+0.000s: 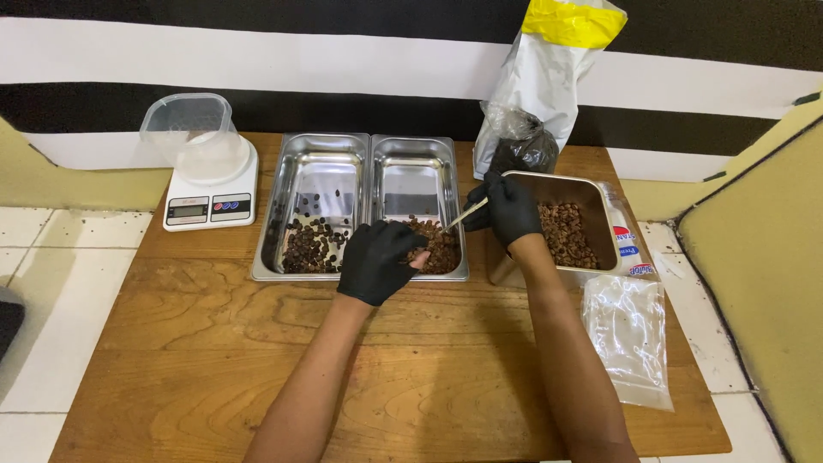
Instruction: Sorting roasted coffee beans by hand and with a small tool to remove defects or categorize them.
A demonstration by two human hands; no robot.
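Head view, left hand (377, 260) cupped on beans (437, 244), right hand (507, 210) pinching tweezers (465, 213) just above.

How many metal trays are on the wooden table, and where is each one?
3. The left tray and middle tray stand side by side at the table's centre; the right tray stands apart, by the right hand. None seems hidden.

Right hand (507, 210) holds tweezers (465, 214) (over beans (435, 244)).

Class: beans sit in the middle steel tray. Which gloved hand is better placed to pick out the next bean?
Probably the right hand: it holds thin metal tweezers tipped toward the brown beans. The left hand rests over the middle steel tray, toolless.
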